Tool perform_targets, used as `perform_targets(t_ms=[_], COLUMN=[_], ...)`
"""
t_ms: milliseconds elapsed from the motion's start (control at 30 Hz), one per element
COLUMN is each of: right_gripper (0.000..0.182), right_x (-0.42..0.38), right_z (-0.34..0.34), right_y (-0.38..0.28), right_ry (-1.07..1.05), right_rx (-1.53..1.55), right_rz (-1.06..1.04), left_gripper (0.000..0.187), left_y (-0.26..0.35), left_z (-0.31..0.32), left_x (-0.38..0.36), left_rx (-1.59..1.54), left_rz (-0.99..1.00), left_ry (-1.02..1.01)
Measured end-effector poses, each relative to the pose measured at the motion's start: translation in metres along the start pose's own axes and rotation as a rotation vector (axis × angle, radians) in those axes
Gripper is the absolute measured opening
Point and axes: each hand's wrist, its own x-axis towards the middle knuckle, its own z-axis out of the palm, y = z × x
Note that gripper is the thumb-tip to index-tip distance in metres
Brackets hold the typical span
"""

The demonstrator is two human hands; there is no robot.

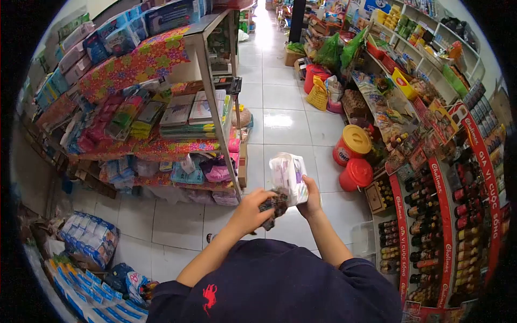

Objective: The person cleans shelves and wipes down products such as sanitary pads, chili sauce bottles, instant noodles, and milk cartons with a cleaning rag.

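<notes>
My right hand (pixel 311 198) grips a white pack (pixel 285 175) with purple print by its right side, holding it up in front of my chest. Closed around a dark, crumpled cloth (pixel 278 203) is my left hand (pixel 254 209). The cloth is bunched at the pack's lower left corner and seems to touch it. Part of the cloth is hidden behind my left fingers.
On the left stands a metal shelf (pixel 207 81) with flowered lining and stacked packages. Bottle racks (pixel 441 215) with red strips line the right. A red bucket (pixel 355 174) and a yellow-lidded tub (pixel 353 144) stand beside the tiled aisle (pixel 277 126). A blue-white bundle (pixel 89 237) lies lower left.
</notes>
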Motion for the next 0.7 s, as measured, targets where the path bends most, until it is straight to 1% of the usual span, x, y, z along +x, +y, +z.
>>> perform_targets(t_ms=[67, 100, 133, 167, 200, 267, 333, 367, 400, 467, 500, 533, 600, 633, 667, 700], right_gripper=[0.039, 0.038, 0.037, 0.038, 0.038, 0.038, 0.037, 0.037, 0.037, 0.037, 0.035, 0.035, 0.032, 0.03, 0.03, 0.03], right_x=[0.004, 0.005, 0.004, 0.001, -0.002, 0.01, 0.011, 0.012, 0.011, 0.01, 0.011, 0.013, 0.021, 0.021, 0.026, 0.025], right_z=[-0.013, -0.02, -0.012, -0.004, 0.009, 0.0, 0.007, -0.002, -0.006, -0.004, -0.003, -0.004, -0.001, 0.004, 0.004, -0.002], right_y=[0.006, 0.013, 0.018, 0.024, 0.02, 0.032, 0.028, 0.031, 0.034, 0.041, 0.043, 0.048, 0.051, 0.045, 0.041, 0.04], right_ry=[-0.111, -0.186, -0.237, -0.199, -0.197, -0.1, -0.033, -0.062, -0.07, -0.157, -0.192, -0.198, -0.041, 0.004, 0.012, 0.013], right_rx=[-0.077, -0.132, -0.138, -0.188, -0.14, -0.058, 0.012, -0.013, -0.081, -0.222, -0.251, -0.254, -0.182, -0.12, -0.127, -0.145], right_rz=[0.083, 0.145, 0.143, 0.114, 0.113, 0.074, 0.057, 0.099, 0.134, 0.195, 0.249, 0.247, 0.179, 0.138, 0.135, 0.103], left_gripper=[0.029, 0.029, 0.03, 0.029, 0.029, 0.03, 0.029, 0.03, 0.03, 0.03, 0.03, 0.03, 0.031, 0.031, 0.031, 0.031], left_y=[0.005, 0.004, 0.005, 0.003, -0.001, -0.012, -0.01, -0.009, -0.012, -0.018, -0.019, -0.021, -0.03, -0.035, -0.031, -0.032], left_z=[-0.015, -0.026, -0.032, -0.036, -0.036, -0.021, -0.007, -0.012, -0.015, -0.021, -0.024, -0.023, -0.015, -0.007, 0.003, 0.01], left_x=[0.007, 0.011, 0.015, 0.017, 0.017, 0.011, 0.005, 0.004, 0.006, 0.01, 0.01, 0.007, -0.003, -0.007, -0.011, -0.012], left_rx=[0.047, 0.041, 0.045, 0.076, 0.103, 0.096, -0.002, 0.02, 0.018, 0.076, 0.039, 0.04, 0.044, 0.003, -0.055, -0.044], left_rz=[0.046, 0.015, -0.014, 0.008, 0.023, 0.088, 0.006, -0.083, -0.079, -0.081, -0.1, -0.097, -0.106, -0.053, -0.114, -0.107], left_ry=[0.161, 0.282, 0.393, 0.361, 0.329, 0.16, 0.127, 0.077, 0.077, 0.45, 0.511, 0.516, 0.312, 0.243, 0.227, 0.257])
